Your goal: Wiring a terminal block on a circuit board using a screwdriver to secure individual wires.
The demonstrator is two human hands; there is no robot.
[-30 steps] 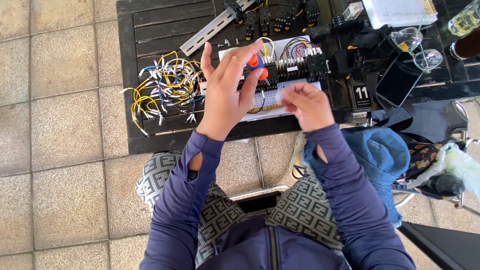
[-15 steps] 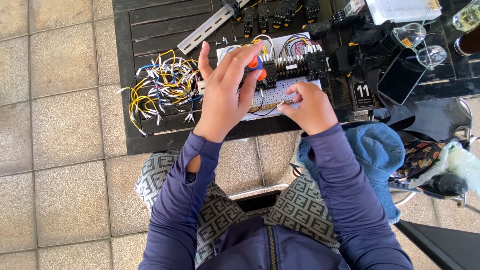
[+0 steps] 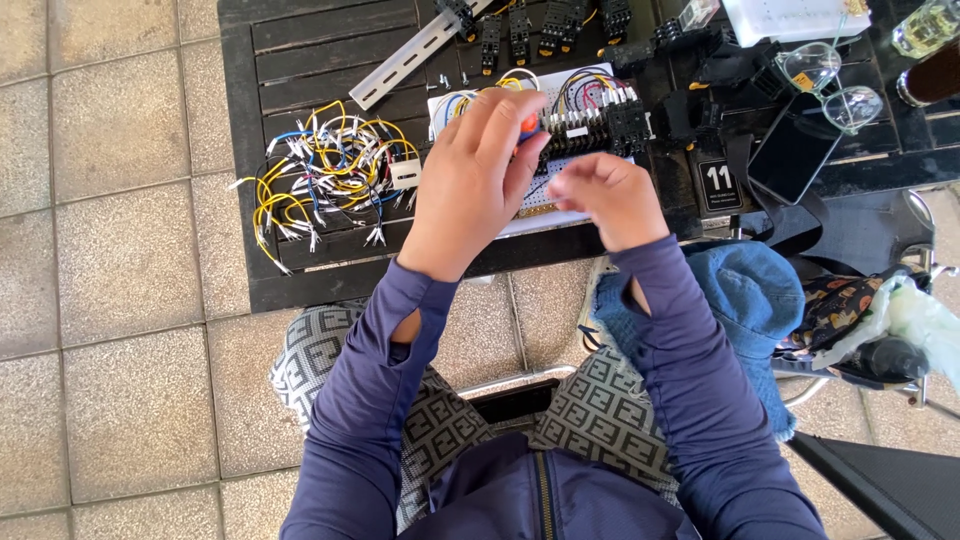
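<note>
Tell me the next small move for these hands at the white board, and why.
Probably bring the left hand down so the orange-handled tool meets the black terminal blocks. It hovers over the white board, while the right hand sits blurred beside it, its grip unreadable.

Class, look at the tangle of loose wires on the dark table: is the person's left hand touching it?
Apart. The head view shows bare table slats between the left hand and the tangle of loose wires.

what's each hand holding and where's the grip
The left hand grips a screwdriver by its orange and blue handle, fingers wrapped round it. The right hand is blurred over the white board; whether it holds anything cannot be told.
</note>
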